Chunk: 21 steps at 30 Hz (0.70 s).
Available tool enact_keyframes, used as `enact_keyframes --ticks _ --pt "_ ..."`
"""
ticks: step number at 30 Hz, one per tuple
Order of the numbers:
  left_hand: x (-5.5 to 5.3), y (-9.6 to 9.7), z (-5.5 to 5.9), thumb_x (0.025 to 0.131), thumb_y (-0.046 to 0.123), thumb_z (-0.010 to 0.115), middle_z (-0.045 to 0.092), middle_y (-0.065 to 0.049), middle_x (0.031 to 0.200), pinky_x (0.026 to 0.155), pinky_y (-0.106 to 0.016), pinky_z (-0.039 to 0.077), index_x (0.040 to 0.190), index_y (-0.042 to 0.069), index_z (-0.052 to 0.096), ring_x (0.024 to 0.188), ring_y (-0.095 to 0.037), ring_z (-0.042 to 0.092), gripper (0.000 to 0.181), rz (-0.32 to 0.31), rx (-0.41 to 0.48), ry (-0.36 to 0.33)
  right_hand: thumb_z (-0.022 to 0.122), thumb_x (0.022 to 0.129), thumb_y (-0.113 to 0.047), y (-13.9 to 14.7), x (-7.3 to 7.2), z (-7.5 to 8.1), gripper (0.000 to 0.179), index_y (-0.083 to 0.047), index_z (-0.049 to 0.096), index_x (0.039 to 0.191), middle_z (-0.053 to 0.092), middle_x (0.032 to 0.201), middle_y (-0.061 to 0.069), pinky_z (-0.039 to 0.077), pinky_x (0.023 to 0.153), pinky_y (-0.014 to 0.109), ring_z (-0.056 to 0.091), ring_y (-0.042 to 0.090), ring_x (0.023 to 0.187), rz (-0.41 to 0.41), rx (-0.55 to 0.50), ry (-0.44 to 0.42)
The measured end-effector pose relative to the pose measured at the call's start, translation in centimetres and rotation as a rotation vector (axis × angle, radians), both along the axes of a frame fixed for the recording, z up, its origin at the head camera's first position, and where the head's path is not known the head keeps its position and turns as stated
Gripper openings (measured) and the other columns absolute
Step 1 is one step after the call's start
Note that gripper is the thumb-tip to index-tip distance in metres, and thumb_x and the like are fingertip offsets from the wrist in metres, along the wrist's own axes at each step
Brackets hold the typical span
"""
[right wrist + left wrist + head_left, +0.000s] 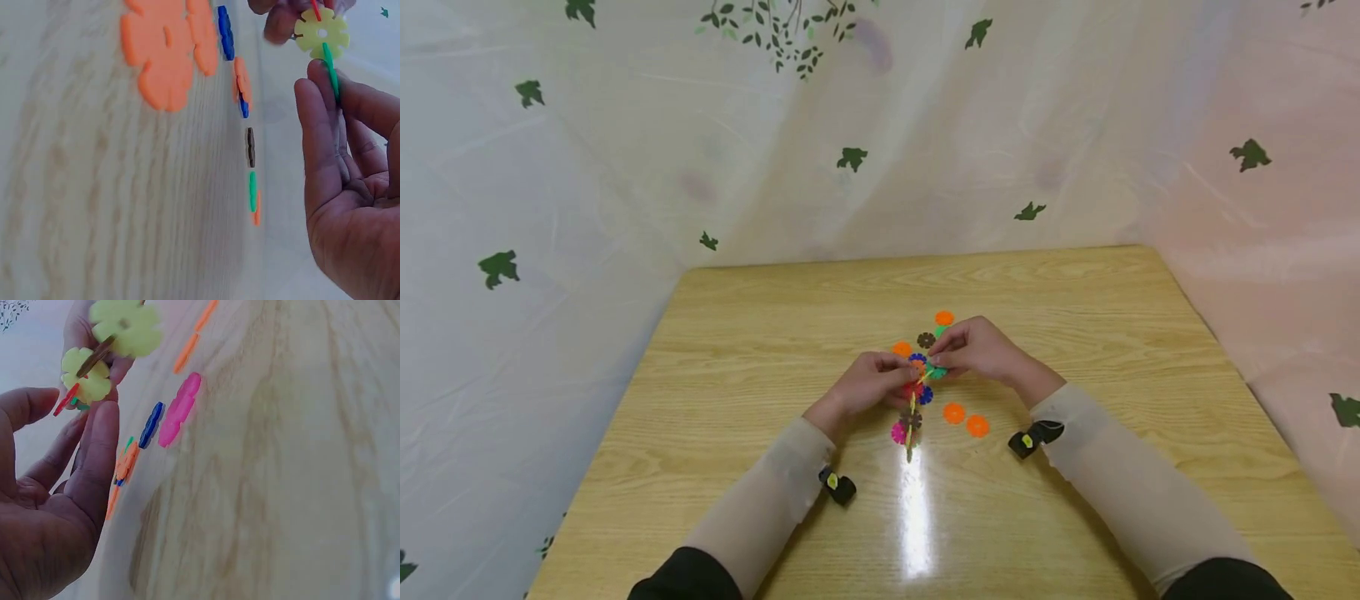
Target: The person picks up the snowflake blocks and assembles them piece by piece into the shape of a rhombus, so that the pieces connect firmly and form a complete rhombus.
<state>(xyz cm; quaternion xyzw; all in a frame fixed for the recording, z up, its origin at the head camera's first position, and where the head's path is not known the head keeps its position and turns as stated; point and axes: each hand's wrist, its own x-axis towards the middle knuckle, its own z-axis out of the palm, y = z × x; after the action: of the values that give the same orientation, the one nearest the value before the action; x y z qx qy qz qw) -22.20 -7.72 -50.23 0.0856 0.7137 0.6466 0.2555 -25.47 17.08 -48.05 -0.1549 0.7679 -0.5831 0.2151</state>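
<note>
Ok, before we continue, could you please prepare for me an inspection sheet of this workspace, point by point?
Surface: wooden table, with a bright light reflection on the near part.
Job's things: a chain of flower discs, with yellow pieces; around it lie loose orange discs, a pink disc and a brown disc.
Clutter: nothing seen.
Left hand: holds the chain; which disc it grips is hard to tell.
Right hand: pinches a green disc against a yellow disc; whether fully slotted is unclear.
Cables: nothing seen.
Surroundings: pale sheet with green leaf shapes, behind and beside the table.
</note>
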Motion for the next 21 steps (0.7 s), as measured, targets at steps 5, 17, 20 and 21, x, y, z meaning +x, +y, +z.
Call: enact_keyframes --ticks 5,17,20,21 --pt "-0.1 0.5 0.1 0.101 0.024 0.074 0.075 -0.009 0.1 0.071 -0.035 0.063 0.119 0.0 0.076 0.075 -0.015 0.071 0.031 0.004 -0.018 0.029 0.078 0.095 -0.007 -0.1 0.0 -0.1 0.02 0.008 0.075 0.109 0.078 0.093 0.016 0.063 0.078 0.049 0.076 0.036 0.084 0.016 -0.015 -0.016" --pt "-0.1 -0.1 -0.3 0.1 0.013 0.073 0.073 -0.007 0.091 0.064 -0.027 0.061 0.111 -0.004 0.076 0.067 -0.01 0.066 0.021 0.137 0.02 -0.017 0.081 0.094 -0.015 1.4 1.3 0.1 0.008 -0.011 0.08 0.101 0.074 0.088 -0.004 0.059 0.068 0.034 0.067 0.017 0.076 0.172 0.377 0.25" --pt "-0.1 -0.2 -0.3 0.1 0.011 0.072 0.073 -0.007 0.089 0.063 -0.025 0.06 0.111 -0.005 0.076 0.065 -0.009 0.065 0.02 0.159 0.033 -0.017 0.087 0.088 -0.017 1.6 2.1 0.2 0.016 -0.011 0.08 0.102 0.072 0.086 -0.006 0.058 0.071 0.033 0.066 0.015 0.077 0.273 0.43 0.255" --pt "-0.1 -0.2 -0.3 0.1 0.011 0.072 0.073 -0.007 0.089 0.063 -0.025 0.06 0.111 -0.005 0.076 0.065 -0.009 0.065 0.02 0.162 0.035 -0.014 0.089 0.086 -0.018 1.6 2.4 0.2 0.02 -0.011 0.08 0.102 0.072 0.087 -0.006 0.057 0.072 0.033 0.065 0.015 0.078 0.294 0.44 0.254"
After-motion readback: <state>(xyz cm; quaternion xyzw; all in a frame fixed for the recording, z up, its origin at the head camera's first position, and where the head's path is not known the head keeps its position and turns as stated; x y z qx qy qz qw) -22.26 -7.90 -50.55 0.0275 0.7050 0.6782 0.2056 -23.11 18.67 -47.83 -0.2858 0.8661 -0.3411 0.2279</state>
